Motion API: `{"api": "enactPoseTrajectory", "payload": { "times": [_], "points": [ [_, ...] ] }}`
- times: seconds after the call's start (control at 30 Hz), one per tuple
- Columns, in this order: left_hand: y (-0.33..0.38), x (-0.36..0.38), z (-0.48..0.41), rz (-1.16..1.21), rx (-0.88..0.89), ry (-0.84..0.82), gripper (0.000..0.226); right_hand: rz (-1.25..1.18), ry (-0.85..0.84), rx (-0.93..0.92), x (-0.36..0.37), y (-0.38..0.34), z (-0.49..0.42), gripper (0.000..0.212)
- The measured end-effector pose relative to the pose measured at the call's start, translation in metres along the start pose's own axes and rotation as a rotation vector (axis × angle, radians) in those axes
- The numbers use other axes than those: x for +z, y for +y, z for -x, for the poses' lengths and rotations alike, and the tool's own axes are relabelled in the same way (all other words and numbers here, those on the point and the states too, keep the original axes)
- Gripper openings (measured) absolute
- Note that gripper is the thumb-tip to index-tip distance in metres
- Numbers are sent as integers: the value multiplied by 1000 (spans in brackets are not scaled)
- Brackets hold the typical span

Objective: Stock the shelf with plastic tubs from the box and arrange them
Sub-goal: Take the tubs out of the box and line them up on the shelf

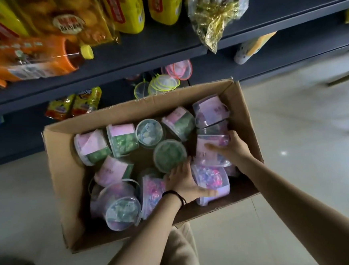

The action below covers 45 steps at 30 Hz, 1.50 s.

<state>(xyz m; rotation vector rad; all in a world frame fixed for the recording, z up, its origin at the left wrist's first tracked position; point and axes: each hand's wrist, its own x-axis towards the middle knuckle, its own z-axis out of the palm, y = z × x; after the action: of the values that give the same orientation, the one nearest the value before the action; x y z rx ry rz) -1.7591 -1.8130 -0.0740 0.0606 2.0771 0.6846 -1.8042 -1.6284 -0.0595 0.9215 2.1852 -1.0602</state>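
Although the box point(69, 182) sits nearly full, stocking seemingly barely begun, left grip point(184, 180) clasps the near tub point(212, 178) and right grip point(231, 148) clamps the far tub point(203, 158).

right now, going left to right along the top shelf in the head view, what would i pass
orange-labelled bottle lying on its side → yellow pack → second yellow pack → clear bag with gold tinsel. The snack bag over the bottle overlaps it, so it is left out.
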Motion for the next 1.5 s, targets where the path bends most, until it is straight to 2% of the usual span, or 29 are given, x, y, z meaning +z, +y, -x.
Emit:
{"api": "enactPoseTrajectory", "payload": {
  "times": [0.13, 0.3, 0.43, 0.5, 0.57, 0.67, 0.73, 0.8, 0.87, 0.93, 0.97, 1.03, 1.1, 1.17, 1.23, 1.3, 1.4, 1.5],
  "points": [
    [-4, 1, -3, 98, 12, -53, 124, -88, 11, 17, 0, 2, 2, 69],
    [-10, -38, -5, 245, -5, -232, 127, -329, 91, 105, 0, 6, 10, 81],
    [-10, -101, -19, 1, 62, -305, 111, -527, 94, 304, 2, 14, 20, 91],
    [-3, -127, -31, -122, 105, -280, 105, -718, 58, 406, 6, 14, 25, 86],
    [4, -141, -43, -233, 170, -247, 93, -836, 5, 450, 14, 15, 28, 77],
    [9, -145, -56, -348, 301, -214, 61, -923, -35, 503, 26, 17, 28, 75],
    [6, -142, -57, -351, 335, -147, 61, -926, -16, 486, 29, 16, 28, 83],
    [-2, -136, -50, -274, 355, 34, 69, -715, 19, 421, 27, 15, 29, 85],
    [-11, -126, -33, -83, 316, 279, 75, -413, 52, 338, 24, 17, 31, 90],
    [-21, -110, -10, 210, 135, 456, 82, -121, 119, 171, 21, 18, 34, 86],
    [-26, -99, 0, 335, -1, 471, 89, 27, 170, 10, 20, 18, 35, 84],
    [-33, -76, 19, 511, -223, 371, 106, 275, 192, -336, 14, 14, 31, 86],
    [-33, -57, 26, 560, -283, 306, 116, 480, 24, -540, 6, 7, 20, 103],
    [-28, -50, 20, 491, -288, 332, 120, 723, -132, -656, 3, 0, 7, 113],
    [-21, -50, 9, 379, -311, 318, 123, 928, -204, -705, 8, -4, -3, 117],
    [-19, -51, -1, 335, -330, 291, 124, 1015, -207, -697, 14, -4, -9, 121],
    [-20, -55, -11, 477, -270, 300, 122, 1001, -151, -663, 17, -1, -12, 119],
    [-19, -61, -19, 551, -129, 410, 117, 953, -27, -608, 11, 2, -10, 108]
  ]
}}
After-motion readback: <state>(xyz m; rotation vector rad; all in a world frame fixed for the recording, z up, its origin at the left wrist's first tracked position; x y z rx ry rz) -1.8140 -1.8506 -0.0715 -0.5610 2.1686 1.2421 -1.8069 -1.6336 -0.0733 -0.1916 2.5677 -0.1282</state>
